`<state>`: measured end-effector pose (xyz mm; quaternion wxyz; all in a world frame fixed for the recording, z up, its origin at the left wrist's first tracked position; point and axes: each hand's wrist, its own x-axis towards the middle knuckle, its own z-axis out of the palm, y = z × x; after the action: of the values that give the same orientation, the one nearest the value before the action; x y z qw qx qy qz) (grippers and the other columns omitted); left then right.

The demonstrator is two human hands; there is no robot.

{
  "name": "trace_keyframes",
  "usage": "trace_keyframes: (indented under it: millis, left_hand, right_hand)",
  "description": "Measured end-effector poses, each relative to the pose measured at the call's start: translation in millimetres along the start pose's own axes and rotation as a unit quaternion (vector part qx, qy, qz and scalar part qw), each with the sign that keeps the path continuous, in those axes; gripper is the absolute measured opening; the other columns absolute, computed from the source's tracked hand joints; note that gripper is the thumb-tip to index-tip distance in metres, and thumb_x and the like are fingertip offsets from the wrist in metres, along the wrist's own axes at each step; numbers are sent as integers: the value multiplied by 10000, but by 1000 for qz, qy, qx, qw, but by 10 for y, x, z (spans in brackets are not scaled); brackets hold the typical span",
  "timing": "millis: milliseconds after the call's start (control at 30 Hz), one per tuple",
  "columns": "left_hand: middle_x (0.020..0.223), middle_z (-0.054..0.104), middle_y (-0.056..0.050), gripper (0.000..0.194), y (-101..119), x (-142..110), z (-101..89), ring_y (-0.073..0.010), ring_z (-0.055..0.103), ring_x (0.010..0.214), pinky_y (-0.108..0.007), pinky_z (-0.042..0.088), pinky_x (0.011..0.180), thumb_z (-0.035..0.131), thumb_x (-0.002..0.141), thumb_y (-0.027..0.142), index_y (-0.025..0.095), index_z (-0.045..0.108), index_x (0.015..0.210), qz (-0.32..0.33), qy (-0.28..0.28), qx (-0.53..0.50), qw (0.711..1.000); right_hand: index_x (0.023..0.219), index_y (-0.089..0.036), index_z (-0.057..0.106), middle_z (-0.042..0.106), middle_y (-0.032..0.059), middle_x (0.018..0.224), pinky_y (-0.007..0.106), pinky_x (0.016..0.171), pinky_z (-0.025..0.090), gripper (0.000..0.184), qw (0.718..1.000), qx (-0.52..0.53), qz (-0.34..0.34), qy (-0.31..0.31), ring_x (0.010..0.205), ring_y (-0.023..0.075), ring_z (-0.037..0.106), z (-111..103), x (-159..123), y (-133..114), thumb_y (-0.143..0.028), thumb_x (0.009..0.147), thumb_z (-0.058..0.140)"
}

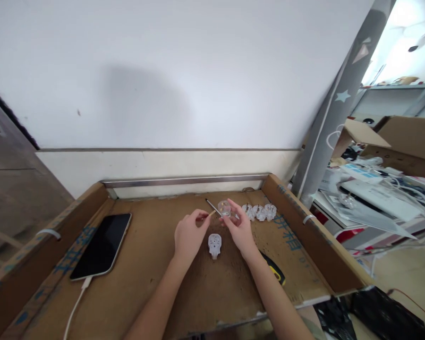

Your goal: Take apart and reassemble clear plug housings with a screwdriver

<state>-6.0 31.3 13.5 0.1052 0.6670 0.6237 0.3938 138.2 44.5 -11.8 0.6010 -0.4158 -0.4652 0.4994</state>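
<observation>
My left hand (193, 231) is closed in a pinch on a small brass-coloured piece (212, 213), too small to identify. Close beside it, my right hand (239, 226) grips a clear plastic plug part (224, 206) between thumb and fingers. Below and between both hands, a white plug body (215, 244) lies on the cardboard. A thin metal screwdriver shaft (211, 204) shows between the hands. It lines up with a black and yellow handle (278, 274), partly hidden by my right forearm.
Several clear plugs (258, 212) stand in a row at the right. A phone (102, 245) with a white cable lies at the left. Cardboard walls (304, 236) edge the work surface, and a white wall rises behind. Cluttered papers and cables (382, 189) fill a side table.
</observation>
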Motion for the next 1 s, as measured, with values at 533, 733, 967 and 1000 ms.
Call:
trace_keyframes:
  millis: [533,733,967,1000]
  left_hand:
    - [876,689,-19,112,69,-88,23,-172,597,814,-307,469,752,547,851,248,216,644,898,151,103,-25,983]
    - [892,688,-12,119,57,-95,48,-175,594,828,-311,469,762,544,854,225,223,642,922,162,54,-21,985]
    - [912,689,-15,123,57,-97,45,-174,595,853,-311,466,781,536,865,230,220,641,929,166,59,-25,984]
    - [910,690,-16,122,54,-97,46,-175,595,849,-312,465,777,537,863,229,220,642,926,167,60,-20,984]
  right_hand:
    - [1213,-228,531,559,67,1118,209,634,514,536,997,-40,-10,-69,677,57,561,31,-57,43,-307,692,633]
    - [1203,-235,529,561,62,1114,214,633,524,526,997,-19,0,-80,687,65,578,39,-76,16,-311,693,634]
    - [1225,-233,500,559,65,1113,241,664,540,576,996,0,15,-86,705,78,591,48,-79,17,-342,680,648]
    - [1239,-233,488,555,67,1118,249,669,542,598,996,3,18,-87,707,80,591,47,-75,21,-351,676,650]
